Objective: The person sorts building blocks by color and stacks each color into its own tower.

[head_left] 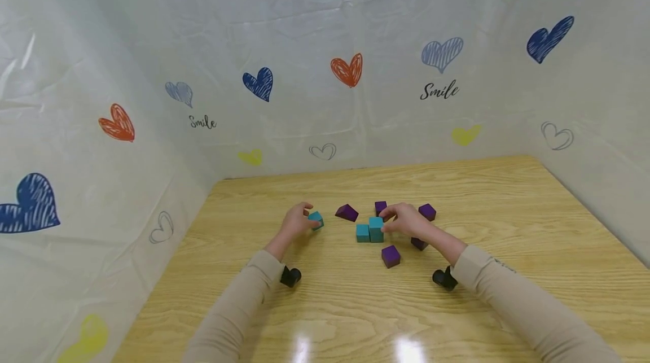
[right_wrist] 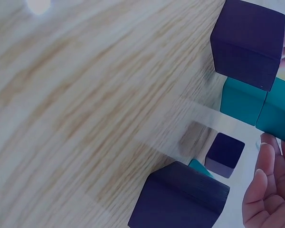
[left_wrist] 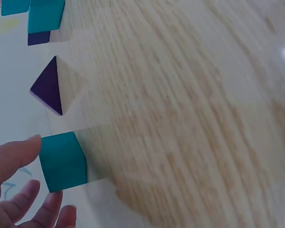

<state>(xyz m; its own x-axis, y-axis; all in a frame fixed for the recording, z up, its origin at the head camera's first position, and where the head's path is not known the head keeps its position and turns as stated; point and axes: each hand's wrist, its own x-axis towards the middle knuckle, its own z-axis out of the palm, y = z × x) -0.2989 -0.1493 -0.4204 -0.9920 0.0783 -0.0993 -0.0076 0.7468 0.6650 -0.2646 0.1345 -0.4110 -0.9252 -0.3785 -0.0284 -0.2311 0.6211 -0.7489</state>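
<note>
My left hand is at a teal block, left of the group. In the left wrist view its thumb and a fingertip touch opposite edges of that block, other fingers loosely bent. My right hand holds a teal block by its right side. The right wrist view shows this upper teal block meeting another teal block at a seam, apparently stacked. A further teal block stands beside them on the left. A purple block partly hides the right thumb in the right wrist view.
A purple triangular prism lies between the hands. Purple blocks stand behind the teal group, in front, at right and under the right forearm. A heart-printed sheet walls the wooden table.
</note>
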